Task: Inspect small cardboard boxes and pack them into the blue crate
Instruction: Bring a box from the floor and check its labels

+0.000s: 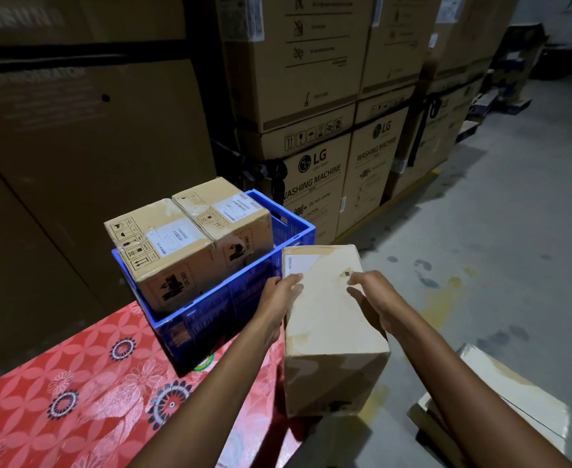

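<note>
We hold a cardboard box [328, 319] just right of the blue crate [298, 228], with our left hand [278, 293] gripping its left edge and our right hand [377, 298] curled over its top. Inspection seems in hand. Next we would lower it into the crate beside the two packed boxes [183, 244].

Two packed boxes [190, 231] fill most of the blue crate [217, 315] and rise above its rim. We find only a narrow gap open along its right wall. Just right of the crate, the cardboard box [328, 305], gripped by the left hand [278, 295] and right hand [375, 298], blocks that side. Washing-machine cartons [315, 184] stand close behind the crate and a tall carton [75, 146] stands to its left. Farther right the concrete floor [480, 248] lies open, and so does the red tablecloth [75, 383] in front.
</note>
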`<state>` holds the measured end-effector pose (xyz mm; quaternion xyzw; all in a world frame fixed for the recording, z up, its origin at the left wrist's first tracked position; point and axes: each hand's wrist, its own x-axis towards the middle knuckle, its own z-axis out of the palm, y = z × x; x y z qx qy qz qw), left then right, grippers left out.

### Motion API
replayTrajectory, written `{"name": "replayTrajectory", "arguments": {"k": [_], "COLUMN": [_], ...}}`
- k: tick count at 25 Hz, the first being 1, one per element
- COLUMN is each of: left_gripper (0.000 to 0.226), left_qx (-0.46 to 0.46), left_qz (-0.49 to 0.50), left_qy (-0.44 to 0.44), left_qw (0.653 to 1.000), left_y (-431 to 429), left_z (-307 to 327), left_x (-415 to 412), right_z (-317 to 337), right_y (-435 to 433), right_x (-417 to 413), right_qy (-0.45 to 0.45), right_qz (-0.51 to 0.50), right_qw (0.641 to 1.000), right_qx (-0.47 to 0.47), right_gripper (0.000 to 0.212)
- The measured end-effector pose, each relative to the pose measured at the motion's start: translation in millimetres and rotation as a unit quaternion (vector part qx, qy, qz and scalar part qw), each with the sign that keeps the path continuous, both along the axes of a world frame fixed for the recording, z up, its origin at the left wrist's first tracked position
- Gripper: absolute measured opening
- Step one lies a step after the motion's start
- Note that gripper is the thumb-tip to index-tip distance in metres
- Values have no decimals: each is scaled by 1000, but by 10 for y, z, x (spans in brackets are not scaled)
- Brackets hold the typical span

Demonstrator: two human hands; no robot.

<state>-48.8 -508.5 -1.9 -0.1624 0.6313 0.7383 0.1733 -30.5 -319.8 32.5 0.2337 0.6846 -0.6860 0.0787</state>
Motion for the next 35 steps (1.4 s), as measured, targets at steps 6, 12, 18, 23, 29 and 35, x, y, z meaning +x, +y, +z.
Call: {"name": "replayTrajectory", "arguments": {"k": [6, 12, 18, 23, 29, 35], "left_gripper": [53, 54, 45, 50, 82, 61], "left_qx": [17, -75, -119, -65, -115, -299], "left_qz": [18, 36, 38, 20, -114, -275], "left_qy": [-8, 13, 41, 78, 149, 213], "left_qw": [1000, 996, 991, 995, 976, 888], "left_y": [144, 205, 219, 343, 905, 1321], "left_z": [105, -100, -56, -105, -149, -478], "left_x": [-416, -454, -390, -207, 390, 598], "right_z": [20, -116, -46, -100, -30, -22], "right_y": [-152, -157, -252, -263, 164, 986], "right_x": [-358, -371, -207, 270, 588, 563], "right_qy": [-37, -71, 27, 297, 196, 34], "right_qz": [-18, 22, -1, 119, 77, 95], "right_qw": [996, 935, 904, 773, 816, 871], "right_qx": [77, 346, 427, 548, 538, 481], "right_gripper": [59, 77, 77, 42, 77, 74]}}
